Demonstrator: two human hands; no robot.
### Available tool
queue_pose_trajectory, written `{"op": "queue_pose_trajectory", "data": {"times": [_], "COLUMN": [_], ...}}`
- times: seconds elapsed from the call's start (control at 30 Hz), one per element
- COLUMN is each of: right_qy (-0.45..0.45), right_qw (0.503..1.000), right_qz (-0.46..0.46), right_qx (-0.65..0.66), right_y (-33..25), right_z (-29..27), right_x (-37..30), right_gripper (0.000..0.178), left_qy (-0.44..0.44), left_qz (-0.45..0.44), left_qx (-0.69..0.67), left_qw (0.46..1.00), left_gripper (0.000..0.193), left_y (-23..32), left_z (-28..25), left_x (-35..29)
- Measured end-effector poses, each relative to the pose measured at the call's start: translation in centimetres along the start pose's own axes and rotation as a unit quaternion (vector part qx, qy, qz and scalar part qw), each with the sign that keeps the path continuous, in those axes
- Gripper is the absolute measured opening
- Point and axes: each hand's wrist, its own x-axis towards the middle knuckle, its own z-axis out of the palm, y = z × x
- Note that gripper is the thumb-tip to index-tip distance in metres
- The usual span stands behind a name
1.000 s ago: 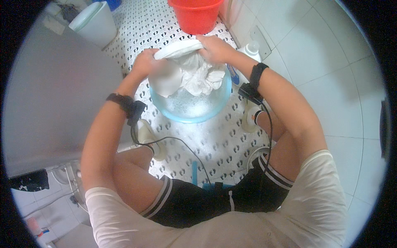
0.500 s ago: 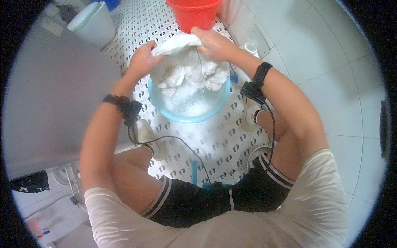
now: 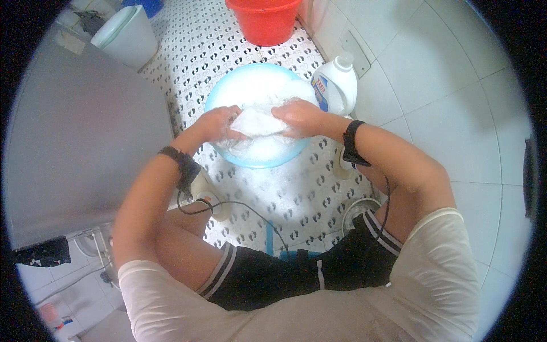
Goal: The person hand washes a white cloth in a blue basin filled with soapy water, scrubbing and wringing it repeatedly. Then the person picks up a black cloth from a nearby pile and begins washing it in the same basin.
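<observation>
- Right, we have both hands on the same thing here: the left hand (image 3: 221,123) and the right hand (image 3: 301,117) each grip a white cloth (image 3: 259,122).
- So the cloth sits directly between our hands, bunched at its ends and spread smoother in the middle; we cannot tell exactly how every finger lies, as wet fabric and blur hide some of them.
- Directly beneath our hands, there's the round light-blue basin (image 3: 262,164), its near rim just on our side of the cloth.
- White suds (image 3: 259,85) fill the basin just beyond our hands, bright and thick.
- Just past the right hand, on its outer side, we see a white detergent bottle (image 3: 337,85) standing upright near the tiled wall (image 3: 450,102).
- Straight ahead and well apart from our hands stands a red bucket (image 3: 266,25).
- Far off, ahead and left of the left hand, we spot a white lidded container (image 3: 128,37).
- All around below our hands runs the floor (image 3: 176,62), printed with little dark footprints.
- Behind each hand, a black band (image 3: 181,166) wraps our forearm.
</observation>
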Motion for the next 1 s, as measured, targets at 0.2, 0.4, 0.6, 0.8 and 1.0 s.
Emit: {"op": "queue_pose_trajectory", "data": {"times": [0.2,0.4,0.6,0.8,1.0], "right_qy": [-0.096,0.007,-0.099,-0.065,-0.094], "right_qw": [0.994,0.990,0.980,0.987,0.970], "right_qz": [-0.020,0.022,0.161,0.135,0.201], "right_qx": [-0.053,-0.136,-0.062,-0.055,0.099], "right_y": [0.0,1.1,1.7,2.3,4.2], "right_z": [0.0,0.4,1.3,3.0,4.8], "right_x": [-0.7,-1.0,-0.1,1.4,2.8], "right_gripper": [0.049,0.107,0.135,0.137,0.145], "left_qy": [-0.047,0.035,-0.009,0.007,0.087], "left_qz": [-0.008,0.008,-0.044,-0.076,-0.016], "left_qx": [-0.009,0.065,0.038,-0.037,-0.060], "left_qw": [0.999,0.997,0.998,0.996,0.994], "left_gripper": [0.076,0.116,0.145,0.147,0.140], "left_y": [-0.3,-1.9,-2.0,-4.1,-6.7], "left_z": [1.1,3.2,4.7,5.6,7.7], "left_x": [-0.4,-0.5,1.0,3.0,4.1]}}
